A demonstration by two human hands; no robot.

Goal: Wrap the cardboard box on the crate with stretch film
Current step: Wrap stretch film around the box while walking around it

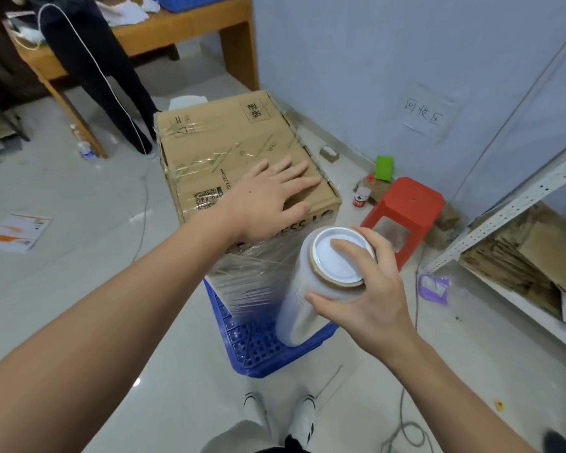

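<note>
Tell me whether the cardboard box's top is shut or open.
Shut. The cardboard box has its top flaps lying flat, with clear tape across them, and the left hand presses flat on top.

1. Cardboard box sits on the crate, centre floor.
2. Left hand lies flat on the box top.
3. Right hand holds the film roll upright at the box's near side, over the crate.
4. Stool stands right of the box; the table is behind, to the left.
</note>
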